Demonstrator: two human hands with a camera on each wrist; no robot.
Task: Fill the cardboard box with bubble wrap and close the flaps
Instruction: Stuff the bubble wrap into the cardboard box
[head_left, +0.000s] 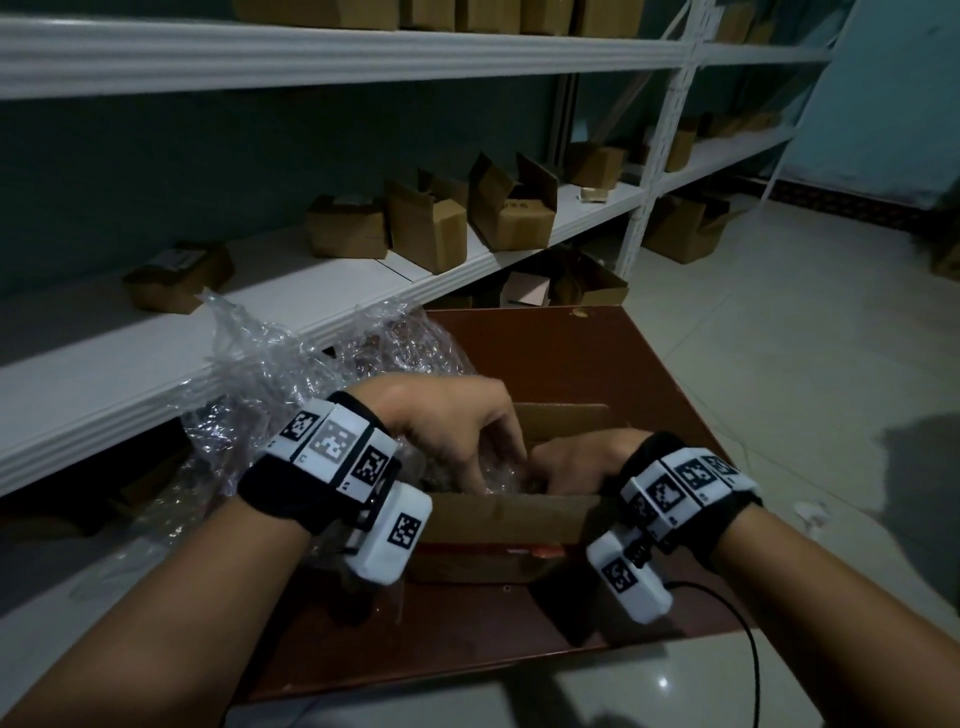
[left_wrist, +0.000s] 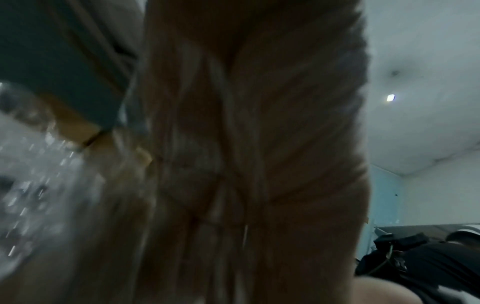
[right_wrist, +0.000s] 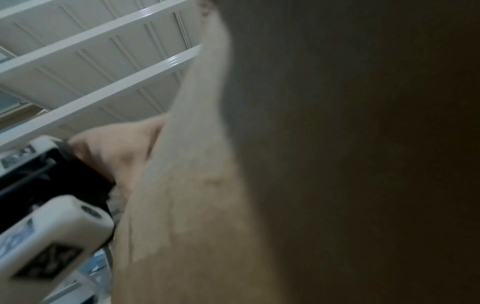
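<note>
A small open cardboard box (head_left: 509, 519) sits on a reddish-brown board (head_left: 597, 358), with its far flap (head_left: 566, 421) standing up. Clear bubble wrap (head_left: 501, 475) lies inside it. My left hand (head_left: 488, 457) reaches down into the box and its fingers press on the wrap. My right hand (head_left: 556, 470) is in the box beside it, knuckles up; its fingertips are hidden below the rim. A loose heap of bubble wrap (head_left: 280, 374) lies left of the box. Blurred cardboard (left_wrist: 246, 164) fills the left wrist view and cardboard (right_wrist: 197, 185) fills the right wrist view.
White shelving (head_left: 322, 291) runs along the left and back and holds several small cardboard boxes (head_left: 431, 228). More boxes (head_left: 680, 228) stand on the tiled floor (head_left: 779, 332) under the shelves. A black cable (head_left: 748, 644) trails from my right wrist.
</note>
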